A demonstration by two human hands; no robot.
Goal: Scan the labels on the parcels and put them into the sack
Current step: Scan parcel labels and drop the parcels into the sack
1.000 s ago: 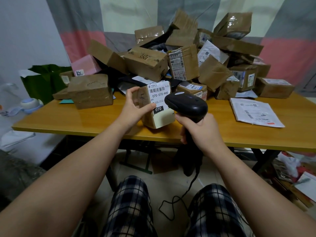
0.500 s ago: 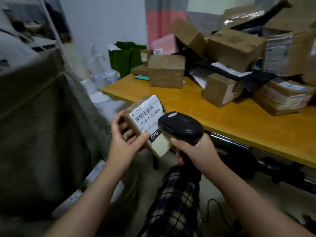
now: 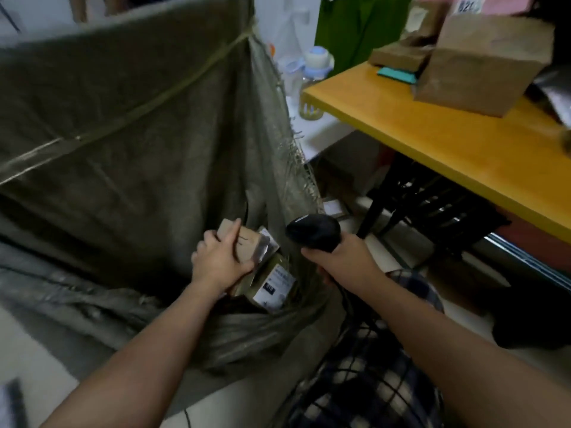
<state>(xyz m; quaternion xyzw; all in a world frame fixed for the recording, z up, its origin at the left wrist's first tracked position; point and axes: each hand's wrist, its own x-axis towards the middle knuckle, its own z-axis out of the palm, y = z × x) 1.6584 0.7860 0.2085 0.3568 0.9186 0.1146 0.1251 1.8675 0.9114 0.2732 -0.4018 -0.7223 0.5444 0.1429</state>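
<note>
A big grey-green woven sack stands open on the floor to my left. My left hand grips a small brown cardboard parcel inside the sack's mouth. Right below it lies another parcel with a white label. My right hand holds the black barcode scanner by its handle, just right of the sack's frayed edge. The scanner's cable runs down past my checked trousers.
The yellow table stretches along the right, with a large brown box, a flat brown parcel and a pink box on it. A green bag and a baby bottle stand behind the table's corner. Black table legs are underneath.
I have turned left from the table to the sack. My left hand carried the labelled parcel down into the sack's mouth. The scanner stayed in my right hand and came along.
</note>
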